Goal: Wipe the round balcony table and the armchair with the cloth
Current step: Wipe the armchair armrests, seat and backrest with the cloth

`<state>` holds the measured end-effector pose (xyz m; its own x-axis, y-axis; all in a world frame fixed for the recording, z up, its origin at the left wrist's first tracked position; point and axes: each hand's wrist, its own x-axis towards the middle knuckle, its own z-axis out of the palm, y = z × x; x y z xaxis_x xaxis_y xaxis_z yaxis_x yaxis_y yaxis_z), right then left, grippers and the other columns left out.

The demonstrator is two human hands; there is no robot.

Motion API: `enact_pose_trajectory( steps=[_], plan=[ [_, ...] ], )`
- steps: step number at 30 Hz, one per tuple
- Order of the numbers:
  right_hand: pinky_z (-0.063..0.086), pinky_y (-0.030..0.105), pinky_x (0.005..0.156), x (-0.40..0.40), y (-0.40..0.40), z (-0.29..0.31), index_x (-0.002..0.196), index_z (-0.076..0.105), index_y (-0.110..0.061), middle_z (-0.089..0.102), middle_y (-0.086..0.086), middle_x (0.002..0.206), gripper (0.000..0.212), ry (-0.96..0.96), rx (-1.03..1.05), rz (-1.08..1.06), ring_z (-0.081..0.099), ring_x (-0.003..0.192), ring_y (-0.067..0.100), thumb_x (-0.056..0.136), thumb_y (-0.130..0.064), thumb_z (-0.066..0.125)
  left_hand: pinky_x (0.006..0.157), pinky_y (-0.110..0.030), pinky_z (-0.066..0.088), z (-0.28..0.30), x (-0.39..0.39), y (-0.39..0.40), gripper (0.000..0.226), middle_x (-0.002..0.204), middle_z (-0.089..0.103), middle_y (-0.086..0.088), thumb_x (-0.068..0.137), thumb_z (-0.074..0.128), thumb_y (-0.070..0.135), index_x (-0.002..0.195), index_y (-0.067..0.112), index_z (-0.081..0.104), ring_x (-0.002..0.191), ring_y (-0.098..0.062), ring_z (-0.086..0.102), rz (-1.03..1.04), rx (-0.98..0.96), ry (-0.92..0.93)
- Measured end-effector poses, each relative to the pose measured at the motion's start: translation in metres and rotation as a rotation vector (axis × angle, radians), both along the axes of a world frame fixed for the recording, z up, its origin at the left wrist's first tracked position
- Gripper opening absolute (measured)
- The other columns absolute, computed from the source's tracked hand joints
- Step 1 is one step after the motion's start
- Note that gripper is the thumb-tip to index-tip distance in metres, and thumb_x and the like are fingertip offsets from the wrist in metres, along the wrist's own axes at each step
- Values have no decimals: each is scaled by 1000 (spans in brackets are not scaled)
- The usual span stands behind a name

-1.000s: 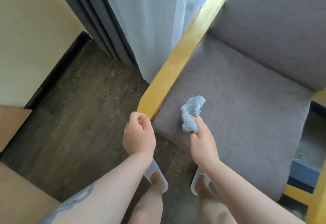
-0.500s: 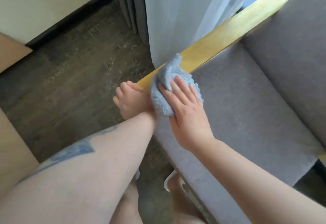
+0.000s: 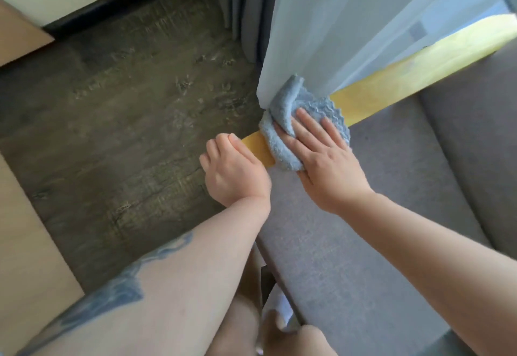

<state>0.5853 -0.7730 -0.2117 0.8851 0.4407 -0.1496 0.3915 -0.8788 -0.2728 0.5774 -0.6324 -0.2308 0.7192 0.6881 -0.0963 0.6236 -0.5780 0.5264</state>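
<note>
The armchair has a grey cushioned seat [image 3: 377,232] and a yellow wooden armrest [image 3: 405,84] running from the centre to the upper right. A light blue fluffy cloth [image 3: 282,109] lies draped over the armrest. My right hand [image 3: 324,159] presses the cloth flat onto the wood with straight fingers. At the armrest's front end, my left hand [image 3: 235,171] has its fingers curled round the tip of the wood. The round table is out of view.
A sheer white curtain [image 3: 349,25] hangs over the armrest right behind the cloth, with a dark grey curtain [image 3: 246,5] beside it. Dark wood-look floor [image 3: 126,117] lies to the left. Light wooden furniture edges [image 3: 19,243] stand at the far left. My legs are below.
My right hand has slid the cloth a little farther up the armrest toward the curtain. More bare wood shows between my hands. The left hand stays at the armrest's front end.
</note>
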Motion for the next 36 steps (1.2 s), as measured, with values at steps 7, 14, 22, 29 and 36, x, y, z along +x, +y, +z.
enact_pose_trajectory(
  steps=[7, 14, 22, 29, 36],
  plan=[
    [3, 39, 118, -18, 41, -1, 143, 42, -16, 36, 5, 152, 58, 3, 99, -139, 17, 145, 24, 84, -17, 43, 65, -27, 30, -3, -1, 2, 34, 96, 61, -4, 96, 32, 30, 92, 18, 63, 89, -26, 51, 5, -88, -18],
    [5, 45, 119, 13, 5, -1, 148, 31, -21, 27, 3, 156, 64, -48, 7, -453, 10, 147, 21, 85, -14, 40, 100, -5, 28, 0, -29, 26, 34, 131, 56, 5, 102, 33, 12, 126, 15, 57, 126, -7, 44, -206, -428, -213],
    [-2, 37, 118, 8, 29, -8, 145, 38, -20, 32, 1, 154, 65, -84, 111, -101, 16, 146, 20, 81, -16, 48, 119, -23, 6, -11, -53, 32, 50, 159, 10, 5, 103, 26, 20, 152, 10, 21, 147, -8, 3, -364, -376, -205],
    [7, 41, 119, -17, 37, -14, 140, 46, -18, 31, -1, 154, 56, -113, 115, 278, 18, 146, 19, 84, -15, 47, 122, -36, 4, -7, -60, 29, 64, 159, -2, 12, 97, 16, 59, 151, 24, 8, 146, -2, -3, -283, -649, -249],
    [8, 44, 118, -44, 63, -2, 132, 55, -14, 42, 4, 148, 54, -49, 133, 186, 25, 143, 24, 81, -19, 39, 119, -35, 19, 7, -53, 23, 63, 156, 27, 9, 93, 17, 63, 150, 36, 22, 142, -6, 27, 71, -1180, -373]
  ],
)
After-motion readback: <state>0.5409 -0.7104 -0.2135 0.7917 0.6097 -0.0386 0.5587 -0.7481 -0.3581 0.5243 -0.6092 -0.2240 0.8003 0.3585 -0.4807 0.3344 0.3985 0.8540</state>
